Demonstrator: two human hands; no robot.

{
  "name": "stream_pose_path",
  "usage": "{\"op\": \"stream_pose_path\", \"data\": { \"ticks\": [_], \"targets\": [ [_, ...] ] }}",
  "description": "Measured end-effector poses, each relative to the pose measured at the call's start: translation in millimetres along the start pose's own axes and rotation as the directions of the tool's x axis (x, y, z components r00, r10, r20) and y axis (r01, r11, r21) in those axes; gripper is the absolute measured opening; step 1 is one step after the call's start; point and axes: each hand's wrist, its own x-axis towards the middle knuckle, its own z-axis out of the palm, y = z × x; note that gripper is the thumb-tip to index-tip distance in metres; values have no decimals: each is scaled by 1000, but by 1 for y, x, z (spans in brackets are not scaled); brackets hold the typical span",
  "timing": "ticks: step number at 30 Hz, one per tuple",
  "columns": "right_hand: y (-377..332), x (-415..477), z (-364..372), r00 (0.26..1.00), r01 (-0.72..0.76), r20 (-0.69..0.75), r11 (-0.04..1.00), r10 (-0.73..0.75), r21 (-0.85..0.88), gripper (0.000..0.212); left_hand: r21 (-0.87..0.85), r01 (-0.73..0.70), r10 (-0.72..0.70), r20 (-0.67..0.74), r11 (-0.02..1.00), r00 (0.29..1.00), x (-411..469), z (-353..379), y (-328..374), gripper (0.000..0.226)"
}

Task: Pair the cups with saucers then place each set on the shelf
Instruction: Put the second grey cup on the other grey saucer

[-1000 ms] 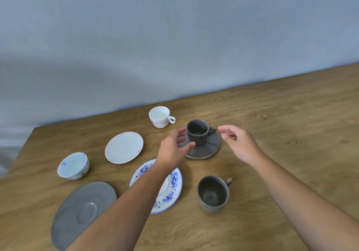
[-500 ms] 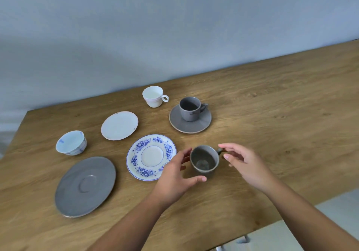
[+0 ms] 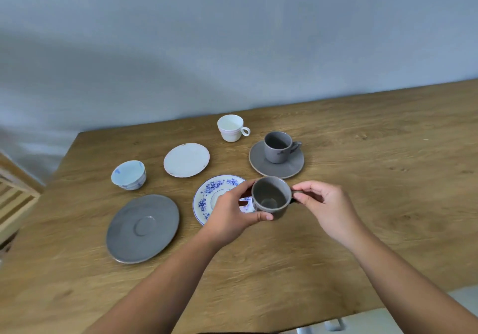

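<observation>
Both my hands hold a large grey cup (image 3: 271, 197) just above the table. My left hand (image 3: 230, 211) wraps its left side and my right hand (image 3: 324, 207) pinches its handle. Partly under my left hand lies a blue-flowered saucer (image 3: 209, 194). A large grey saucer (image 3: 142, 227) lies to the left. A small grey cup (image 3: 278, 146) stands on a small grey saucer (image 3: 276, 167) behind. A white cup (image 3: 231, 128), a white saucer (image 3: 186, 160) and a blue-and-white cup without a handle (image 3: 128, 174) sit further back and left.
The wooden table (image 3: 375, 178) runs back to a grey wall. A slatted wooden shelf (image 3: 13, 199) stands at the left edge of view. The table's front edge shows at the bottom right.
My hands left the small grey cup on its saucer, came to the large grey cup, closed on it and lifted it left toward the flowered saucer.
</observation>
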Motion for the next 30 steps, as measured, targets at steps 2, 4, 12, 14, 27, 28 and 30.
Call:
{"op": "stream_pose_path", "data": {
  "ticks": [2, 4, 12, 14, 27, 28, 30],
  "targets": [
    [-17, 8, 18, 998, 33, 49, 999, -33, 10, 19, -2, 13, -13, -26, 1000, 1000, -6, -27, 1, 65],
    [-34, 15, 41, 992, 81, 97, 997, -81, 5, 24, -5, 32, -32, -62, 999, 998, -14, -54, -3, 69],
    [-74, 26, 159, 942, 147, 304, 989, -140, -2, 19, 29, 149, -136, -266, 988, 954, -71, -153, -39, 69],
    [-75, 25, 180, 935, 144, 328, 990, -136, 0, 17, 32, 178, -162, -277, 984, 947, -81, -167, -49, 69],
    [-72, 18, 233, 902, 172, 421, 974, -94, -150, 20, -80, 211, -225, -276, 974, 934, -106, -189, -90, 69],
    [-73, 18, 234, 901, 171, 424, 974, -93, -149, 20, -88, 209, -226, -276, 974, 934, -107, -189, -91, 70],
    [-73, 16, 237, 900, 172, 425, 975, -97, -141, 19, -112, 211, -234, -270, 971, 934, -108, -190, -94, 70]
  ]
}}
